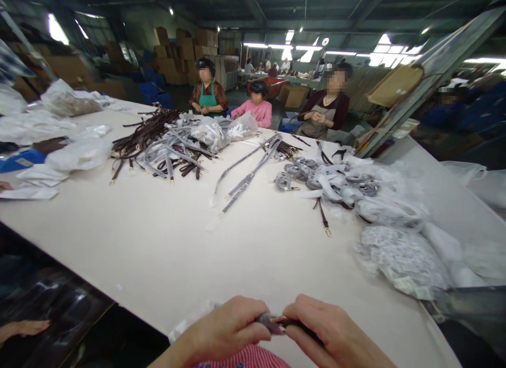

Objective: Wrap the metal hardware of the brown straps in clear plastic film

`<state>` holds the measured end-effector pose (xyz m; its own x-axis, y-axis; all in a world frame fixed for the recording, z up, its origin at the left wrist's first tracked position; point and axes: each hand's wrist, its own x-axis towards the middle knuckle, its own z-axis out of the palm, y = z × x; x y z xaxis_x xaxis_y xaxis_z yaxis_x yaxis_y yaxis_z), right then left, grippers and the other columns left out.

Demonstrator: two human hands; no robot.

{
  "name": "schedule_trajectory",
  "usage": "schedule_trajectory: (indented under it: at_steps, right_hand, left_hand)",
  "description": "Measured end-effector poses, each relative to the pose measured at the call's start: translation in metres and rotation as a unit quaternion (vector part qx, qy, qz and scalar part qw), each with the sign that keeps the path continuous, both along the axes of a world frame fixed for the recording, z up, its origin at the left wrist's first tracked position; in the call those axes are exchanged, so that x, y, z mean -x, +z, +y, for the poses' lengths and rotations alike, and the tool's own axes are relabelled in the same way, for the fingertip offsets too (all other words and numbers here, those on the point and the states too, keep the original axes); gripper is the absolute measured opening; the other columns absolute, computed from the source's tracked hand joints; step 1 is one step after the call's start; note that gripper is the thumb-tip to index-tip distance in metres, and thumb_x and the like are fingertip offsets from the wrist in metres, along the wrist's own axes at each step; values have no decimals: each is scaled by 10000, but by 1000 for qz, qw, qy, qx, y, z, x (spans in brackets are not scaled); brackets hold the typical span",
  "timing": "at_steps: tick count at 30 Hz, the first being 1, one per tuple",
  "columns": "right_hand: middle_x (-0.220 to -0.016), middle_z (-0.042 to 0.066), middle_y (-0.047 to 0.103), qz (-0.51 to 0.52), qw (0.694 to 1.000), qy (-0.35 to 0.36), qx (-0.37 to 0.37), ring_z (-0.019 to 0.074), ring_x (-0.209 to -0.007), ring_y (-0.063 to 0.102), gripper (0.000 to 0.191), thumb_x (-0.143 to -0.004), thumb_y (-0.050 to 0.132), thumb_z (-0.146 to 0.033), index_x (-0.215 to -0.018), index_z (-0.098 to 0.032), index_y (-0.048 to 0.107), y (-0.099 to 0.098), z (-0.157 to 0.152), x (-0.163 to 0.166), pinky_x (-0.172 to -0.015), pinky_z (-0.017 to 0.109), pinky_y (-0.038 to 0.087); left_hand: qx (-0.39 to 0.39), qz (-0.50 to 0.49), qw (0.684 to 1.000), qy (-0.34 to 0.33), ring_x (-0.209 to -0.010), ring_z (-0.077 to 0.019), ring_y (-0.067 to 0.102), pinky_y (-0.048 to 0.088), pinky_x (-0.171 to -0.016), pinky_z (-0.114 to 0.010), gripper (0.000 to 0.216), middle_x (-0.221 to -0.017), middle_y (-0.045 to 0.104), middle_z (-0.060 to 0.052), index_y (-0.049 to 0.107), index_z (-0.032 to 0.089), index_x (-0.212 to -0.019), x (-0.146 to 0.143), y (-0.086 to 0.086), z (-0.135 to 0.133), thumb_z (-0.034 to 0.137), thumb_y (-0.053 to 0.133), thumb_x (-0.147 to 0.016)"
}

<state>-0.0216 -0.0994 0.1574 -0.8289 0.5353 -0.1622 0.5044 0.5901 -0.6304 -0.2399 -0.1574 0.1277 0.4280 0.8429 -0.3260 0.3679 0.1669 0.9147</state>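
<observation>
At the table's near edge, my left hand (233, 323) pinches one end of a dark strap (272, 321) that shows a grey wrapping and a bit of gold-coloured metal. My right hand (324, 326) grips the same strap from the other side, its fingertips almost touching the left ones. Most of the strap is hidden by my fingers. Beyond my hands, a few long grey-wrapped straps (247, 181) lie across the middle of the white table (166, 241). A single brown strap with a gold hook (324, 223) points toward me on the right.
A big heap of brown straps (146, 131) lies at the back left, and coiled wrapped straps (300, 170) at the right. Bulky clear plastic bags (403, 257) fill the right edge. A slanted metal post (430, 83) rises there. Several people sit opposite; a co-worker's hand (26, 330) shows lower left.
</observation>
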Motion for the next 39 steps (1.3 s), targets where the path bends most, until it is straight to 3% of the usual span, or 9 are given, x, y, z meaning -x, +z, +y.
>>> schedule_trajectory:
  at_steps: [4, 13, 19, 23, 25, 28, 33, 36, 39]
  right_hand:
    - [-738, 41, 651, 4, 998, 18, -60, 134, -647, 611, 271, -950, 420, -237, -804, -179, 641, 16, 7, 2, -580, 257, 401]
    - [-721, -4, 730, 8, 994, -67, 91, 123, -670, 644, 160, -843, 546, -179, -766, -195, 686, 52, 36, 16, -629, 215, 437]
    - [-652, -7, 682, -16, 997, -28, 74, 119, -612, 582, 178, -831, 554, -204, -705, -176, 676, 79, 63, 27, -566, 221, 390]
    - [-754, 9, 744, 30, 987, -71, 141, 145, -697, 622, 181, -823, 606, -313, -888, -171, 697, 87, 74, 37, -631, 233, 427]
    - [-713, -10, 737, 14, 985, -76, 154, 127, -619, 577, 209, -783, 663, -358, -865, -169, 699, 89, 77, 42, -555, 225, 381]
    - [-698, -19, 727, -4, 987, -7, 160, 108, -570, 531, 193, -813, 616, -334, -770, -175, 717, 96, 80, 51, -518, 231, 336]
    - [-627, -29, 600, -26, 997, 24, 65, 115, -596, 488, 247, -827, 588, -403, -770, -191, 702, 125, 95, 60, -549, 238, 340]
    - [-600, -29, 507, -35, 999, -10, 20, 115, -557, 421, 363, -800, 600, -547, -769, -195, 684, 149, 112, 53, -504, 253, 297]
    - [-619, -10, 497, -32, 998, -58, 15, 121, -561, 399, 460, -783, 583, -654, -773, -203, 673, 168, 128, 39, -514, 269, 286]
  left_hand:
    - [7, -61, 998, -7, -637, -107, 464, 361, -640, -209, 154, -670, 511, 43, 537, 197, -728, -5, 14, 3, 249, 460, -851]
    - [17, -162, 986, 33, -670, -110, 460, 389, -663, -231, 186, -698, 493, 30, 495, 185, -747, -17, 18, 20, 272, 429, -897]
    - [10, -184, 983, -4, -632, -106, 449, 381, -651, -251, 313, -672, 505, 20, 514, 170, -730, -15, 41, 41, 408, 438, -919]
    - [24, -259, 962, 80, -615, -106, 452, 368, -644, -268, 407, -677, 528, 33, 536, 137, -1157, -9, 45, 51, 442, 534, -888]
    - [30, -271, 955, 112, -611, -110, 477, 372, -652, -278, 686, -683, 564, 41, 297, 154, -1438, -5, 44, 56, 392, 597, -869]
    - [27, -286, 953, 97, -641, -128, 551, 421, -695, -303, 874, -745, 633, 9, 101, 180, -1523, 5, 47, 61, 447, 616, -868]
    - [52, -273, 960, -23, -701, -183, 646, 464, -658, -289, 690, -818, 716, -85, 579, 147, -1205, 47, 52, 58, 688, 596, -777]
    - [121, -187, 975, 12, -632, -148, 625, 460, -632, -246, 440, -687, 708, -11, 674, 171, -942, 87, 35, 37, 450, 814, -632]
    - [197, -73, 977, 49, -558, -132, 592, 453, -589, -235, 335, -616, 689, 17, 707, 171, -853, 133, 0, -10, 280, 800, -550]
